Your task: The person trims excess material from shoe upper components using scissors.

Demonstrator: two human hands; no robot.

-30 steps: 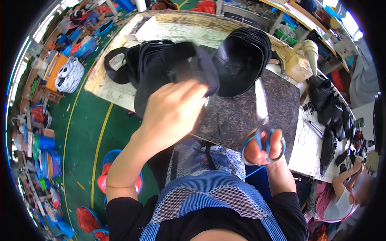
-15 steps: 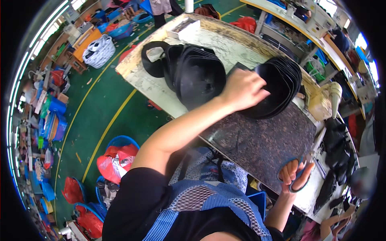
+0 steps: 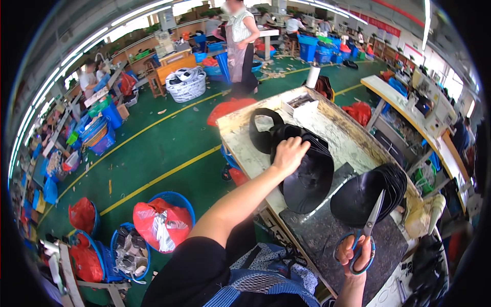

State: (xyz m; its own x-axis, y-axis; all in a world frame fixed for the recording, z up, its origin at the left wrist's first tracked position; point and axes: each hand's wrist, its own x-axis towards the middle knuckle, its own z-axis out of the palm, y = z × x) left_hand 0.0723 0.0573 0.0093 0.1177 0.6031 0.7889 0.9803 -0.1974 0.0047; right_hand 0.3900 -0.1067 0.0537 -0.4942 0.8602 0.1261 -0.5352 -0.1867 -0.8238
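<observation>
While the right hand grips blue-handled scissors, the left hand touches stacked black pieces; whether it pinches, I cannot tell.

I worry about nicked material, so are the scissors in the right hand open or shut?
Shut, or nearly so: the scissors in the right hand show blades lying together, narrowing to one tip.

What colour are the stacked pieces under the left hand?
The stacked pieces are black, showing best in the head view.
</observation>
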